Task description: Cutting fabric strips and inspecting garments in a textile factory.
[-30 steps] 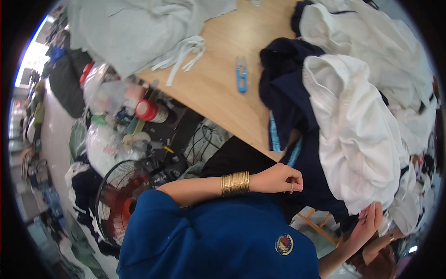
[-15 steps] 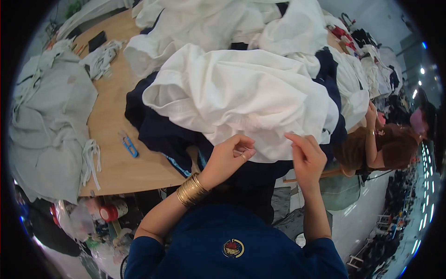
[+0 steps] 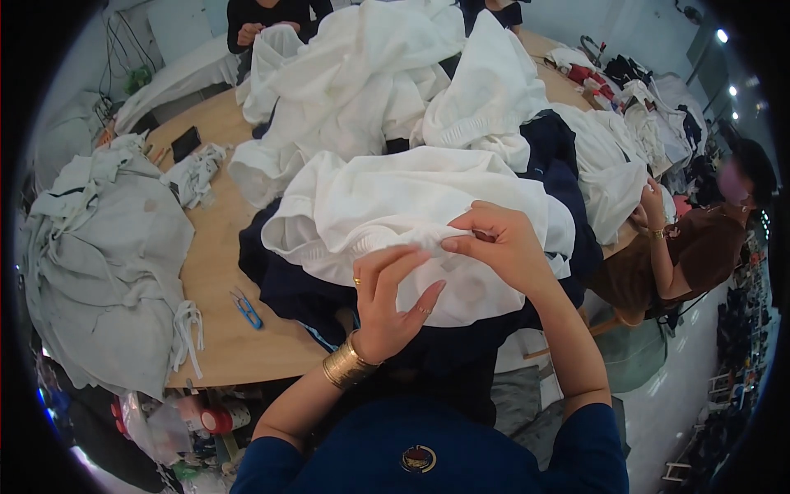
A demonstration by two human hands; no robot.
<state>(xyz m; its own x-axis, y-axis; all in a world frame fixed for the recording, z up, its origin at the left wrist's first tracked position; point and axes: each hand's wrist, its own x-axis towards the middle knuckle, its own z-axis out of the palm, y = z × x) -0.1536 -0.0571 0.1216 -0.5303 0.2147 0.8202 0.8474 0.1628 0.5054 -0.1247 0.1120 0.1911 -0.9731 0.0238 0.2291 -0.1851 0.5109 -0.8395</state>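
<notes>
A white garment (image 3: pixel 395 185) with gathered, elastic-looking edges lies bunched in front of me on top of dark navy cloth (image 3: pixel 276 276). My right hand (image 3: pixel 506 251) pinches a fold of this garment between thumb and forefinger near its middle. Just left of it, my left hand (image 3: pixel 387 300) is open, its fingers curved and the thumb held well apart. The left fingertips reach up to the same gathered fold; whether they touch it I cannot tell. Blue thread snips (image 3: pixel 246 310) lie on the wooden table (image 3: pixel 218 346) to the left of the cloth.
More white garments (image 3: pixel 354 74) are heaped beyond. Grey cloth (image 3: pixel 115 272) covers the table's left side, with pale strips (image 3: pixel 188 337) beside it. A person in brown (image 3: pixel 691 263) handles white cloth at right; another person (image 3: pixel 280 25) works at the far side.
My right hand has moved left and up and now pinches the white garment. My left hand has opened from a pinch. The view has tilted up, showing people at the far side.
</notes>
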